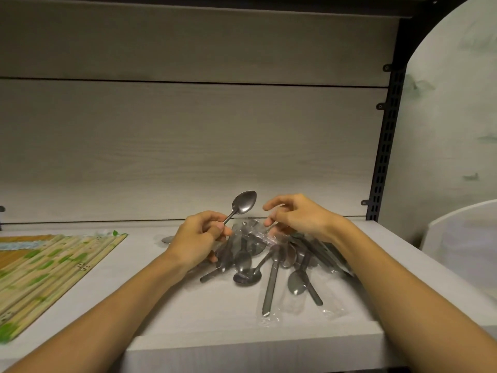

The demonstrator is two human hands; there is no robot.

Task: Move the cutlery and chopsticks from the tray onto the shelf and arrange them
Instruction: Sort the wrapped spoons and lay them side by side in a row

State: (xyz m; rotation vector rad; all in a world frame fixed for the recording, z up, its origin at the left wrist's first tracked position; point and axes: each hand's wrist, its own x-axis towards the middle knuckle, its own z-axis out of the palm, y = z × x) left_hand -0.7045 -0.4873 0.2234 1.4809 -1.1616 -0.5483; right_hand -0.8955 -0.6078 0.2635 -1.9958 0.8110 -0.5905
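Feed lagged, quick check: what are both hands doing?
Left hand: closed, holding a spoon by its handle.
Right hand: open, empty, above the spoon pile.

Cut off at the left edge: green-and-tan paper-wrapped chopstick packets [51, 267]. Partly hidden beneath both hands: heap of dark metal spoons in clear plastic sleeves [271, 262].

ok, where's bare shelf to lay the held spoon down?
Free: the strip between the chopstick packets and the spoon pile, partly crossed by the left forearm, and the shelf front edge below the pile. Crowded: the centre-right, where wrapped spoons overlap under the right hand. The left hand holds the spoon above it.
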